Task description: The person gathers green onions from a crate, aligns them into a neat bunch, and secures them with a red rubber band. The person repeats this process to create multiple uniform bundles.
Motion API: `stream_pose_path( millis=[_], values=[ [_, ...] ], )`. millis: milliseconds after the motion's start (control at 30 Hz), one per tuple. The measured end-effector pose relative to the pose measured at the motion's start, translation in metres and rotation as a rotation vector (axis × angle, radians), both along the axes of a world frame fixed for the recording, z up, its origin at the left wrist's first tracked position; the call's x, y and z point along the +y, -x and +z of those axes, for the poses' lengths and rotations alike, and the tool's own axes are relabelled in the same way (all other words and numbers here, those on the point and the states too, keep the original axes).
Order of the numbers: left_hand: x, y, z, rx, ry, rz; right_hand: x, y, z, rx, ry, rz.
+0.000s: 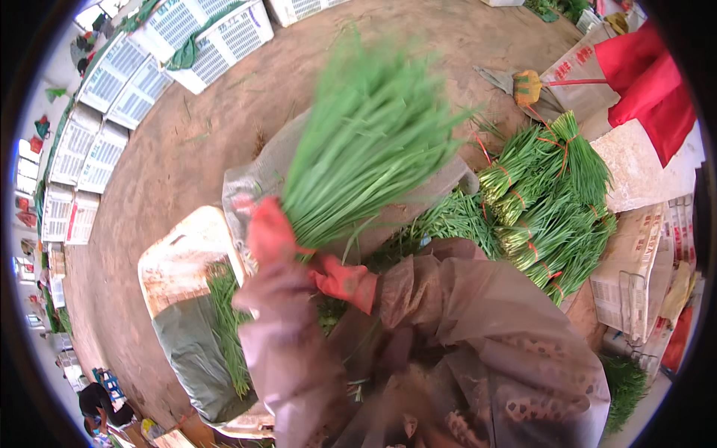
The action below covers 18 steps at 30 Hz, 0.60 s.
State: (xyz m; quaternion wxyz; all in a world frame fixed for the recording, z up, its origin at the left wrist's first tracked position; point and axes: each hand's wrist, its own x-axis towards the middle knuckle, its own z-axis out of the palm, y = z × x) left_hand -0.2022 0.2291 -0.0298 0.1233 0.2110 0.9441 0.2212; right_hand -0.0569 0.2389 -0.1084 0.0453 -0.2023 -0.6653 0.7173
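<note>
My left hand (271, 229), in a red glove, grips a large bunch of long green leaves (369, 140), probably Chinese chives. The bunch is held by its lower end, and its tips fan out away from me, blurred by motion. Close to the stem ends is my right hand (347, 283), also red-gloved, with its fingers bent towards them. Whether it touches or pinches the stems is hidden. Beneath the bunch lies a grey cloth (257, 182). Loose leaves (454, 215) rest to the right of it.
Tied bundles of chives (554, 224) are piled at my right. A worn white crate (185, 246) with a dark green cloth (196, 358) and more leaves stands at my left. White crates (235, 42) line the far left. Stacked boxes (627, 269) and a red cloth (644, 84) are at right.
</note>
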Motion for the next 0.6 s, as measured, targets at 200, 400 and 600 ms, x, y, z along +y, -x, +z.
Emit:
stream_pose_path(
  millis=[200, 400, 600],
  values=[
    [0.038, -0.013, -0.045, 0.285, -0.069, -0.123, 0.056, -0.036, 0.12, 0.077, -0.856, 0.134],
    [0.024, -0.021, 0.0, 0.014, -0.035, -0.297, 0.127, 0.058, 0.131, -0.026, -1.679, 0.476],
    [0.015, -0.02, 0.015, -0.025, -0.084, -0.585, 0.169, 0.057, 0.116, 0.083, -1.4, 0.746]
  ],
)
